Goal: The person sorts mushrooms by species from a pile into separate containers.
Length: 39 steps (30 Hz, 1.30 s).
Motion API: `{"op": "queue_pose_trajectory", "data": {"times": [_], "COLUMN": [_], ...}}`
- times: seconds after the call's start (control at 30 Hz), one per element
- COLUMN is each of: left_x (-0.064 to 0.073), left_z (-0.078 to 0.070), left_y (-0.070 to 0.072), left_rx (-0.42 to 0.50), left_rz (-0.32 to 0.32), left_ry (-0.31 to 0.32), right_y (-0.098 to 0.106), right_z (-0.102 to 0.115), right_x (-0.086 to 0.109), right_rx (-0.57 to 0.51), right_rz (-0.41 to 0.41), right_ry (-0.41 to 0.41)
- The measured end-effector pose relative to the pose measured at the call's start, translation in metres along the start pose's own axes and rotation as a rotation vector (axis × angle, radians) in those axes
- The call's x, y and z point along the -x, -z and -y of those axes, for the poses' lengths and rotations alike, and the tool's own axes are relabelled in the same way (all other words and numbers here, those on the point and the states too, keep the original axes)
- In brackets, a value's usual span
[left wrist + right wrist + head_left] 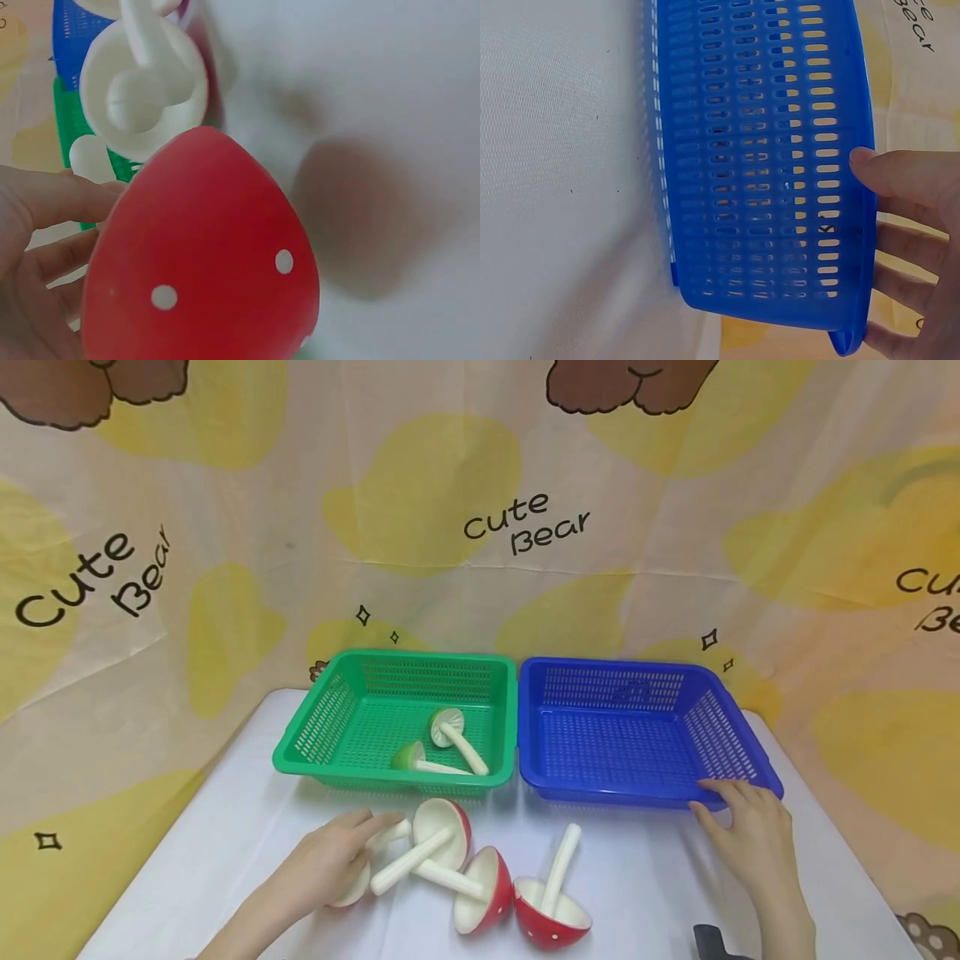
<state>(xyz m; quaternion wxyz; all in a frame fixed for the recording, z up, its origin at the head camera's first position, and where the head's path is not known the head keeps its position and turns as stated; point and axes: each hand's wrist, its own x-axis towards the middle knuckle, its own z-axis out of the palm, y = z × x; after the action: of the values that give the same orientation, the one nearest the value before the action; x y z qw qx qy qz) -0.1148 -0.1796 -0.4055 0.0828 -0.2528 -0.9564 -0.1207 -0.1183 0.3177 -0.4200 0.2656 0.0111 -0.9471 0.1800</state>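
The left hand [326, 864] reaches in from the near left side of the table [637, 877], its fingers curled in around the pale stem of a red mushroom [202, 255]. The stem's tip pokes out beyond the fingers, and the white-dotted cap sits beneath the hand; whether that cap touches the table I cannot tell. Just beside it lies a second red mushroom [442, 835], the white underside of its cap facing the near side and its stem slanting down to the left. A third red mushroom [483, 893] lies tilted to the right of that one, its stem running up to the left and meeting the second one's stem in the head view. A fourth red mushroom [551, 918] rests cap down just right of the third, stem leaning upward

The right hand [753, 831] pinches the near rim of a blue basket [615, 795] close to its right corner, thumb on the outer face and the other fingers behind the rim, with only the plastic wall between them. Left of this basket and right next to it stands a green basket [397, 660], holding two green-capped mushrooms [448, 729] toward its near right part. Behind both hangs a patterned cloth [427, 485] lettered "Cute Bear"
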Motion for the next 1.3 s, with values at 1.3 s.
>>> {"op": "queue_pose_trajectory", "data": {"times": [1.3], "left_x": [-0.085], "left_z": [-0.08], "left_y": [0.046], "left_rx": [-0.269], "left_rz": [-0.034], "left_ry": [-0.533], "right_y": [-0.001], "right_z": [-0.001], "right_x": [0.002], "right_rx": [-0.018], "right_rz": [-0.011], "right_ry": [0.003]}}
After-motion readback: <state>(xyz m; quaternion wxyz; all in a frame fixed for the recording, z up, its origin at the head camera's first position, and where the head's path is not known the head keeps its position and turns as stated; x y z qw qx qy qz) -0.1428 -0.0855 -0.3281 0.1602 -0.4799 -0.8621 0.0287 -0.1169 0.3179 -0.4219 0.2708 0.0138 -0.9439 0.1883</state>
